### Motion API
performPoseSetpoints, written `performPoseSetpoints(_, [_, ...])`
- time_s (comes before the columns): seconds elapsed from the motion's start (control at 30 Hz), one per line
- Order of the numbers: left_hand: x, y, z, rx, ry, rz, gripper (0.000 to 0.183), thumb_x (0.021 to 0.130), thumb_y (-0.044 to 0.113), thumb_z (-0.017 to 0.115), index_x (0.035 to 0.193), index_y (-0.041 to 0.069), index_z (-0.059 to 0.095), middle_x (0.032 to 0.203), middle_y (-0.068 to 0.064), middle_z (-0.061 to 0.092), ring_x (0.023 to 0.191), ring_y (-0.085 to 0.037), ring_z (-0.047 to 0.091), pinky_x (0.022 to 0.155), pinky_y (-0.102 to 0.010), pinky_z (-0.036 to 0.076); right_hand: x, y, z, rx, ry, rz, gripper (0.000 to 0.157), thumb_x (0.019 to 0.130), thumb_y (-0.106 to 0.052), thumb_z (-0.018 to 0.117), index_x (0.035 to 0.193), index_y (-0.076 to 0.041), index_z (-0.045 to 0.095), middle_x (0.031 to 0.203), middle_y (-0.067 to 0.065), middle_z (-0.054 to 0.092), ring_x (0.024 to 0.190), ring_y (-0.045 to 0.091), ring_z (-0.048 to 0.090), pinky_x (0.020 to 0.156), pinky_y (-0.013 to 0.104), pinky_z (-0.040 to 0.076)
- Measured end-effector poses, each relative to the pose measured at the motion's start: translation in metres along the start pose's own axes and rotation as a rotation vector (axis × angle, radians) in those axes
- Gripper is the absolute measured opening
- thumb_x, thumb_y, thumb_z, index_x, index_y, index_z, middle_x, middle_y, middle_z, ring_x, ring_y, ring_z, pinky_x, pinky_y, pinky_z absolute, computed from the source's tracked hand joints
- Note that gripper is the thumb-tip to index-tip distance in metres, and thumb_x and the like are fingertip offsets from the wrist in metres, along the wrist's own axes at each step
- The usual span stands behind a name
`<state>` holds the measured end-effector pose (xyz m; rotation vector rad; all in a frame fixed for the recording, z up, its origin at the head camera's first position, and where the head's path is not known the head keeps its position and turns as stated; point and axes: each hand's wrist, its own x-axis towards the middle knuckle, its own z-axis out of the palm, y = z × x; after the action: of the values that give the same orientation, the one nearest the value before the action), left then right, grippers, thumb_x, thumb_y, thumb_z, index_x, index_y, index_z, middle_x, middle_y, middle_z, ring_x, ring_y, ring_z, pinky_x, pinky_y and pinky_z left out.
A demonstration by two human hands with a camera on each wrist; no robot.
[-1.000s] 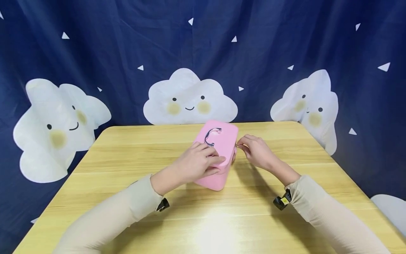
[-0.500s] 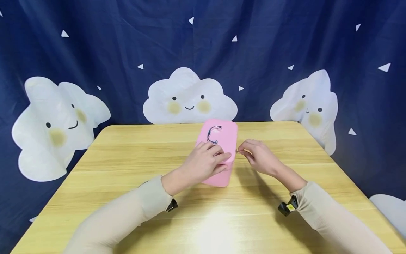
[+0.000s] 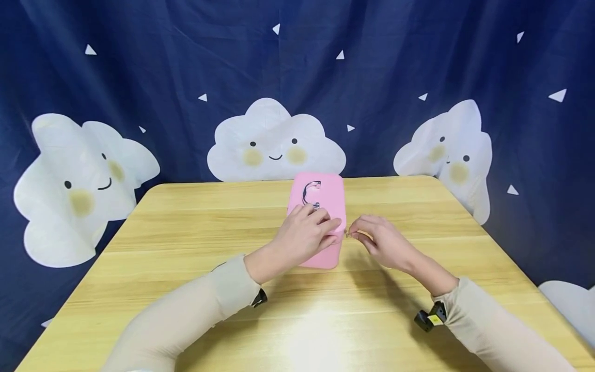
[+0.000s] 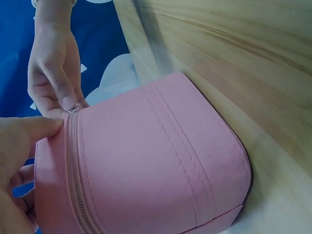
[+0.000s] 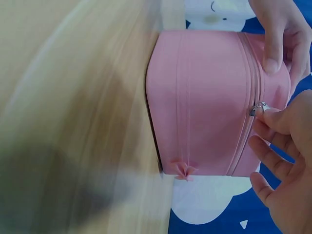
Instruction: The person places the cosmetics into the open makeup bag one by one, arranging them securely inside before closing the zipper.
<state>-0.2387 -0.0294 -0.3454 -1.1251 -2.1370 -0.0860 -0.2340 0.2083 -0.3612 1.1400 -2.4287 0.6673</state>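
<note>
A pink zippered cosmetic case [image 3: 331, 196] stands on the table, its silver handle [image 3: 304, 192] on the lid. My left hand [image 3: 304, 235] holds the lid near its front edge, fingers bent over the top beside the handle and thumb on the side. My right hand [image 3: 383, 242] is at the case's right side. Between thumb and index finger it pinches the metal zipper pull [image 5: 258, 108], the other fingers loosely bent. The zipper [image 4: 78, 190] runs around the case just below the lid and looks closed along the front stretch seen in the left wrist view.
The light wooden table [image 3: 209, 227] carries the case near its far middle. Behind it hangs a dark blue curtain [image 3: 186, 51] with smiling clouds. A small pink bow [image 5: 184, 170] sticks out low on the case's side.
My right hand has drawn the zipper pull along the right side toward me. The case has turned a little and stands straighter. My left hand has shifted right along with it.
</note>
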Motion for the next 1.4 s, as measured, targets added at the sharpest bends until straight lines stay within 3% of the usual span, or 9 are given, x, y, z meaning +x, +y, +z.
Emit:
performPoseSetpoints(0.53, [0.006, 0.001, 0.005, 0.011, -0.045, -0.02, 0.033, 0.092, 0.044, 0.066, 0.115, 0.021, 0.073, 0.094, 0.003, 0.063, 0.083, -0.021, 0.051, 0.069, -0.029, 0.042, -0.014, -0.019, 0.011, 0.028, 0.054, 0.039, 0.015, 0.089, 0.001, 0.067, 0.095, -0.013, 0.068, 0.094, -0.002, 0.067, 0.091, 0.011, 0.061, 0.08, 0.036, 0.053])
performPoseSetpoints(0.73, [0.007, 0.003, 0.007, 0.004, -0.036, -0.025, 0.032, 0.092, 0.042, 0.067, 0.113, 0.02, 0.074, 0.093, 0.002, 0.063, 0.082, -0.022, 0.051, 0.068, -0.029, 0.043, -0.012, -0.031, 0.022, 0.014, 0.109, 0.008, 0.012, 0.088, 0.003, 0.067, 0.095, -0.008, 0.068, 0.097, -0.002, 0.066, 0.094, 0.016, 0.062, 0.081, 0.037, 0.054])
performPoseSetpoints(0.9, [0.009, -0.001, 0.003, -0.042, -0.105, -0.021, 0.029, 0.095, 0.038, 0.063, 0.115, 0.019, 0.074, 0.097, 0.002, 0.064, 0.087, -0.021, 0.054, 0.075, -0.029, 0.045, -0.01, -0.039, 0.029, -0.004, 0.129, 0.041, 0.01, 0.089, -0.002, 0.068, 0.097, -0.009, 0.068, 0.099, -0.003, 0.066, 0.097, 0.015, 0.062, 0.085, 0.036, 0.053])
performPoseSetpoints(1.13, [0.008, -0.027, -0.014, -0.259, -0.273, 0.001, 0.029, 0.097, 0.035, 0.06, 0.113, 0.014, 0.073, 0.112, 0.001, 0.07, 0.109, -0.018, 0.061, 0.098, -0.033, 0.044, -0.013, -0.043, 0.03, 0.012, 0.134, 0.082, 0.012, 0.089, -0.004, 0.069, 0.098, -0.011, 0.068, 0.103, -0.004, 0.066, 0.101, 0.015, 0.061, 0.087, 0.035, 0.053])
performPoseSetpoints(1.3, [-0.001, -0.053, -0.021, -0.338, -0.273, 0.018, 0.023, 0.099, 0.025, 0.059, 0.112, 0.013, 0.072, 0.113, -0.002, 0.069, 0.111, -0.02, 0.061, 0.101, -0.038, 0.044, -0.012, -0.042, 0.026, 0.0, 0.13, 0.082, 0.011, 0.089, -0.004, 0.069, 0.098, -0.01, 0.068, 0.102, -0.004, 0.066, 0.098, 0.014, 0.061, 0.085, 0.035, 0.053])
performPoseSetpoints(1.4, [-0.006, -0.069, -0.02, -0.395, -0.275, -0.016, 0.023, 0.099, 0.022, 0.057, 0.115, 0.012, 0.071, 0.114, -0.002, 0.069, 0.111, -0.019, 0.061, 0.101, -0.036, 0.045, -0.011, -0.041, 0.023, -0.018, 0.13, 0.063, 0.01, 0.089, -0.004, 0.069, 0.098, -0.01, 0.068, 0.101, -0.003, 0.066, 0.096, 0.014, 0.061, 0.083, 0.036, 0.053])
